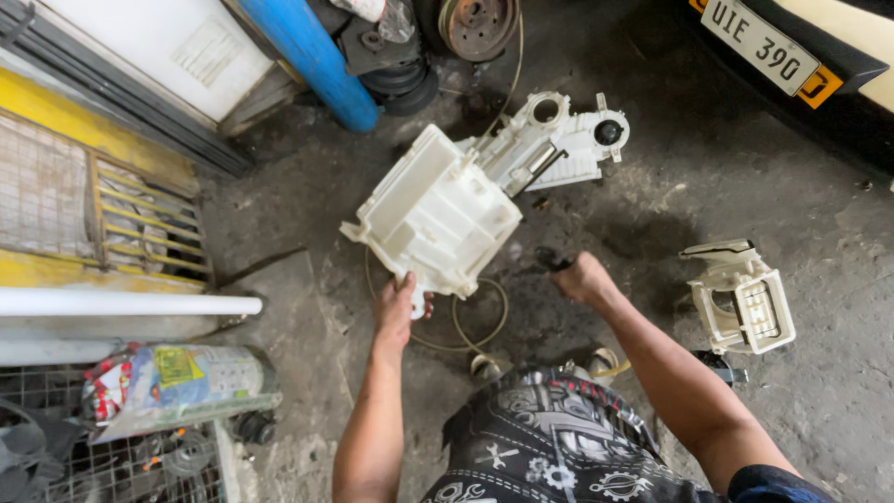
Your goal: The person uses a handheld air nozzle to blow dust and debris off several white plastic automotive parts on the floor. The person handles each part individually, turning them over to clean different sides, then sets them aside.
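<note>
- Yellow metal grating (pixel 140 219) fills the left edge of the frame, with a white pipe (pixel 130 304) lying below it and a crumpled printed bag (pixel 177 382) on a wire rack at lower left.
- Blue tubing (pixel 312 58) slants down from the top, left of centre, beside a rusty round disc (pixel 477 25) at the top edge.
- Your left hand (pixel 399 312) sits just left of centre, fingers closed around the lower corner of the white plastic housing (pixel 438 214), which it holds tilted above the grey concrete floor (pixel 652 186).
- That housing takes up the middle of the frame; its narrower ducted end reaches toward the upper right.
- Thin yellowish hose (pixel 480 326) loops on the floor under the housing, between your two hands.
- Your right hand (pixel 579 276) is just right of centre, curled around a small black tool (pixel 551 258); what kind of tool it is I cannot tell.
- Well apart at the right, a smaller white plastic part (pixel 742 296) lies on the floor.
- At upper right, a car bumper with a number plate (pixel 759 42) shows.
</note>
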